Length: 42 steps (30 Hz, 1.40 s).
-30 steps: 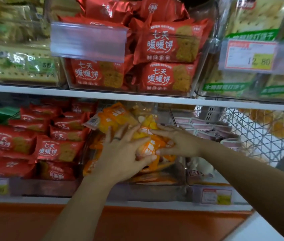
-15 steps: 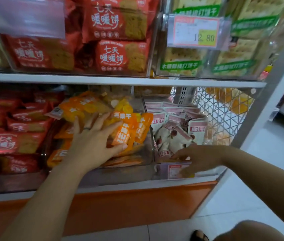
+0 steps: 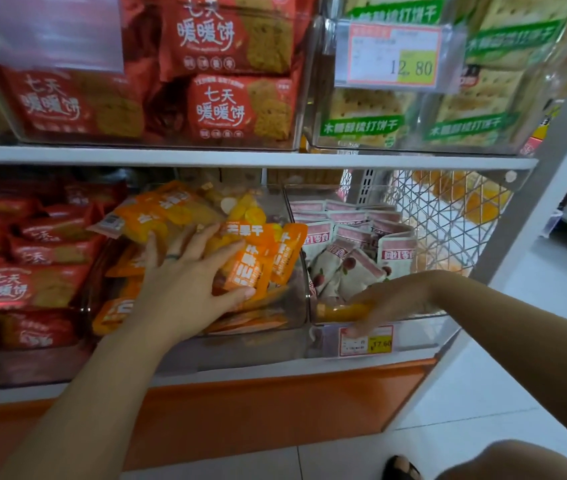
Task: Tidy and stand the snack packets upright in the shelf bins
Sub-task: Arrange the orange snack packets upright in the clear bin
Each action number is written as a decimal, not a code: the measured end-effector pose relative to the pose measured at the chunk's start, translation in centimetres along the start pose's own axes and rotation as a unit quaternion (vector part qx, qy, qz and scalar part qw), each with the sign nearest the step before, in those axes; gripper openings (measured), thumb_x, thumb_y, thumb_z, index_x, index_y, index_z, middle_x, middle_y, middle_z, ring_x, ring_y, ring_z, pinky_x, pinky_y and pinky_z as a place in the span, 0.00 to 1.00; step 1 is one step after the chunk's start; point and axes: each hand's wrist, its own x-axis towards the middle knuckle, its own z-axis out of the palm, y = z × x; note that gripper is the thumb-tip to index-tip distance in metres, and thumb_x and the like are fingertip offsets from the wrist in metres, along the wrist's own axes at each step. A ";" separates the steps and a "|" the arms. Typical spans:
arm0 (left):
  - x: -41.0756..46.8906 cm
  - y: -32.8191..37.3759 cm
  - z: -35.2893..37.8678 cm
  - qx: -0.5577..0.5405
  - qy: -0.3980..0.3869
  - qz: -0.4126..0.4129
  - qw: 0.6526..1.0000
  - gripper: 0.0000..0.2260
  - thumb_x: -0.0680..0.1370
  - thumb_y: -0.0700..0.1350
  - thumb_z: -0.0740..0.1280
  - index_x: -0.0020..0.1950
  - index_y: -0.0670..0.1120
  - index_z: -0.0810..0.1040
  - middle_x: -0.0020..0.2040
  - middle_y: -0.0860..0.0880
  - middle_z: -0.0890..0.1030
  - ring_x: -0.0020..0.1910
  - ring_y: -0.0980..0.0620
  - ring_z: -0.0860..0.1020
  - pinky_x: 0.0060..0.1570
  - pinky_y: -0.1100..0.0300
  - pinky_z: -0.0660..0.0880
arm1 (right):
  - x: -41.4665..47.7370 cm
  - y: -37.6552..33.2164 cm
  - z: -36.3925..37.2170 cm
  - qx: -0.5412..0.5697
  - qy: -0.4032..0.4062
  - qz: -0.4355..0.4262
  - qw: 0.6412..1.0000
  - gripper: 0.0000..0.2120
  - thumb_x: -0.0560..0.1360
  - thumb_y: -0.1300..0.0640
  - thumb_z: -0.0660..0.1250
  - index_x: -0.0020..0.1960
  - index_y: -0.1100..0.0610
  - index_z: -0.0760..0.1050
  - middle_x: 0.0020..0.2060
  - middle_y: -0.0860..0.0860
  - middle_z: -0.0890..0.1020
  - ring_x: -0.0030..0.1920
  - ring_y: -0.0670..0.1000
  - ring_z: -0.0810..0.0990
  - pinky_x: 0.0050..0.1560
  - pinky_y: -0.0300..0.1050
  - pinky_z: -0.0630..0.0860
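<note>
On the lower shelf (image 3: 275, 371), in the middle bin (image 3: 261, 339), the left grip (image 3: 188, 289) lies spread and nearly flat against glossy orange packets (image 3: 252, 268), some leaning upright, others flat by the front wall; ease that pressure and they could slump over the rim. At the front edge of the neighbouring bin (image 3: 417, 336) the right grip (image 3: 389, 301) curls over a stray orange packet (image 3: 339, 311); whether it has hold is unclear.

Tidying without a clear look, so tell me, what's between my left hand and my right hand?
Head view: the upright orange packets, then the clear bin walls, lie between your left hand and right hand.
</note>
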 end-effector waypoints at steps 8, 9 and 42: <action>0.0 0.1 -0.1 -0.010 0.013 0.007 1.000 0.40 0.62 0.75 0.39 0.74 0.68 0.52 0.78 0.54 0.49 0.77 0.47 0.47 0.70 0.38 0.37 | -4.3 0.2 -1.5 -0.016 0.305 -0.035 0.952 0.06 0.79 0.49 0.59 0.51 0.50 0.73 0.44 0.51 0.80 0.40 0.45 0.79 0.38 0.36 0.74; 0.0 0.1 -0.1 -0.016 0.015 0.009 1.000 0.39 0.62 0.75 0.40 0.73 0.68 0.53 0.78 0.54 0.49 0.77 0.47 0.47 0.70 0.39 0.37 | -4.6 -0.1 -1.6 0.000 0.351 -0.045 0.935 0.09 0.79 0.51 0.59 0.53 0.55 0.74 0.46 0.54 0.81 0.41 0.49 0.80 0.41 0.41 0.76; 0.7 1.5 -0.1 0.013 0.038 0.051 0.998 0.24 0.76 0.63 0.46 0.72 0.64 0.63 0.75 0.53 0.63 0.75 0.44 0.56 0.68 0.33 0.52 | -1.4 -0.9 2.2 -0.042 0.085 -0.135 0.986 0.26 0.74 0.38 0.60 0.70 0.46 0.67 0.68 0.40 0.70 0.63 0.36 0.68 0.66 0.36 0.56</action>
